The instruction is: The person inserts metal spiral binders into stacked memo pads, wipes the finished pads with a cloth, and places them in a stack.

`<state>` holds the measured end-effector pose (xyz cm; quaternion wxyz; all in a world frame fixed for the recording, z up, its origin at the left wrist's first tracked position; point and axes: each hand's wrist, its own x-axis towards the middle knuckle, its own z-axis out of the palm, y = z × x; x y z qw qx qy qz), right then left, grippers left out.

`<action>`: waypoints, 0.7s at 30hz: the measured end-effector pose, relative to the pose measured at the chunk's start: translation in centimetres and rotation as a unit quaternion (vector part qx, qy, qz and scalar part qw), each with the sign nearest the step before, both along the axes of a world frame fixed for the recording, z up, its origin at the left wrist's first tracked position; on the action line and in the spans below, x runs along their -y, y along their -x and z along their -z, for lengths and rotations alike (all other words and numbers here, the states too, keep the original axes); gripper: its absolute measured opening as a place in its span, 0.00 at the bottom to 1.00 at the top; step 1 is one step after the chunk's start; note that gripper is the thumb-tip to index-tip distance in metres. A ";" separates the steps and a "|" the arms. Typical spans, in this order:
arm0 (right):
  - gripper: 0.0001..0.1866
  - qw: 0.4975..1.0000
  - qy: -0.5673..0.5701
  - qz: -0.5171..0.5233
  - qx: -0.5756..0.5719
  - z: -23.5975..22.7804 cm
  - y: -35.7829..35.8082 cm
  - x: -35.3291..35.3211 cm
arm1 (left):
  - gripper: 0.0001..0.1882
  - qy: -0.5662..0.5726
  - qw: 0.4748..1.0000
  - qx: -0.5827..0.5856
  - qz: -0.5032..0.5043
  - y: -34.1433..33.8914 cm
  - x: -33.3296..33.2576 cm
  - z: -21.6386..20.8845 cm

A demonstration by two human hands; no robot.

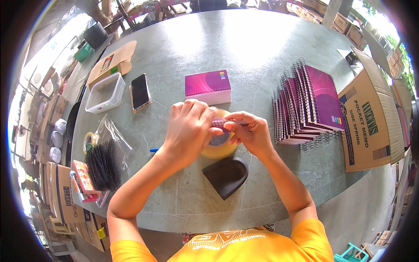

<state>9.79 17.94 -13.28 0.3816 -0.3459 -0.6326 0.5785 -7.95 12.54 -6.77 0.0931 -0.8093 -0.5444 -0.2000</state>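
Note:
A small purple memo notebook [218, 122] is held edge-up between my hands, mostly hidden by the fingers. My left hand [187, 129] is closed on its left end, thumb along the edge. At the other end, my right hand [251, 133] pinches with thumb and forefinger; whether a binding coil is in that pinch is too small to make out. Below the hands lies a wide yellowish roll of tape [220, 153]. A stack of purple memo pads without coils [207, 86] sits just beyond. Nearer me is a black rounded block [226, 177].
Spiral-bound purple notebooks [307, 102] are piled at right beside an open cardboard box [371, 118]. At left are a clear plastic tub [105, 93], a phone [140, 92], black spiral coils [102, 163], a plastic bag [117, 139] and a tape roll [90, 140]. A blue pen [154, 150] pokes out by my left forearm.

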 end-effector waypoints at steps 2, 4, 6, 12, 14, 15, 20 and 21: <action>0.15 0.998 0.027 -0.010 -0.052 -0.5 0.0 0.2 | 0.12 0.001 1.000 -0.011 -0.002 0.3 0.0 0.5; 0.14 0.995 0.074 -0.021 -0.057 -0.4 0.1 0.3 | 0.13 0.057 0.997 -0.056 -0.012 1.1 0.0 0.7; 0.12 0.989 0.131 -0.025 -0.057 -0.6 0.1 0.1 | 0.13 0.054 0.998 -0.026 -0.016 0.5 0.0 0.1; 0.11 0.984 0.139 -0.045 -0.099 -1.1 -0.2 0.1 | 0.12 0.026 1.000 0.004 0.011 1.3 -0.2 0.7; 0.11 0.980 0.168 -0.053 -0.094 -0.2 -0.1 -0.2 | 0.12 0.046 0.999 0.003 0.001 1.2 -0.2 0.5; 0.11 0.977 0.182 -0.055 -0.092 0.0 -0.2 -0.3 | 0.12 0.046 0.999 0.010 -0.008 0.7 -0.1 0.0; 0.12 0.981 0.121 -0.079 -0.132 -0.9 -0.4 -0.1 | 0.13 0.014 1.000 0.022 -0.007 1.0 -0.3 1.1; 0.12 0.981 0.128 -0.077 -0.120 -1.1 -0.3 0.0 | 0.13 0.032 0.999 0.015 -0.008 1.4 -0.3 1.1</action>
